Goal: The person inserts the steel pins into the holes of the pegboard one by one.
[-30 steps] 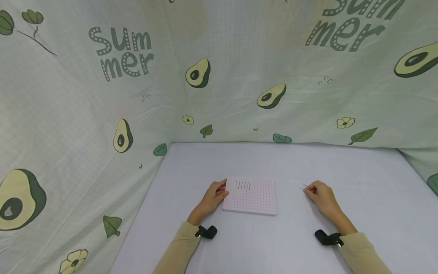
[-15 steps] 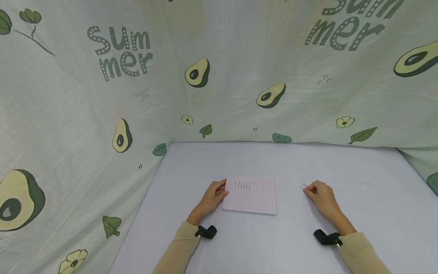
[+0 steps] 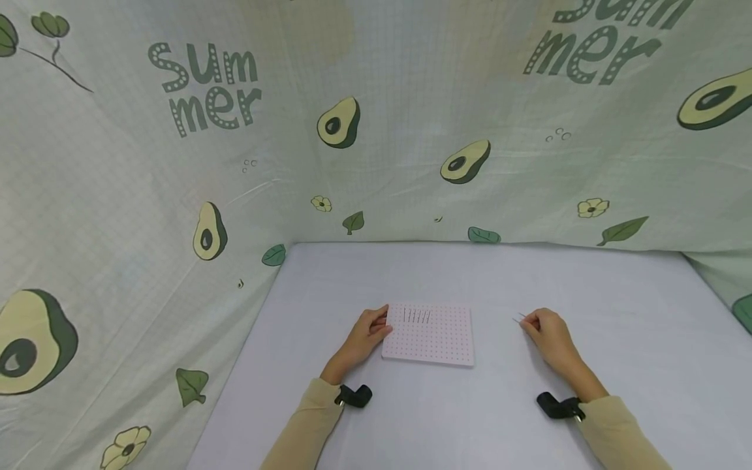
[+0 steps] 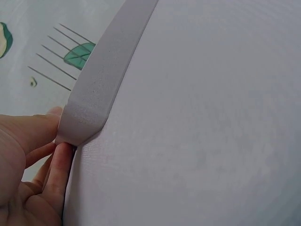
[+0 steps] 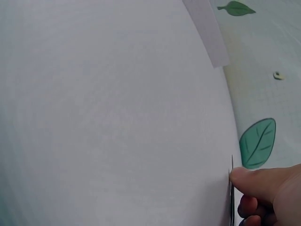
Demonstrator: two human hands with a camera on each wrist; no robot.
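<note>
A pale, flat pegboard (image 3: pixel 429 346) with rows of small holes lies on the table, left of centre. My left hand (image 3: pixel 360 341) holds its left edge; in the left wrist view the thumb and a finger of that hand (image 4: pixel 23 141) grip the board's corner. Toward the board's far left part, a row of several thin metal pins (image 3: pixel 417 316) stands up from the holes. To the right of the board and apart from it, my right hand (image 3: pixel 548 331) pinches thin metal pins (image 3: pixel 516 320) between thumb and fingertips, their ends poking out toward the board.
A white cloth (image 3: pixel 452 418) covers the table. Behind and to the left hangs a pale curtain (image 3: pixel 399 163) printed with avocados, leaves and lettering. A black wrist camera (image 3: pixel 355 397) sits on the left wrist and another black camera (image 3: pixel 558 406) on the right.
</note>
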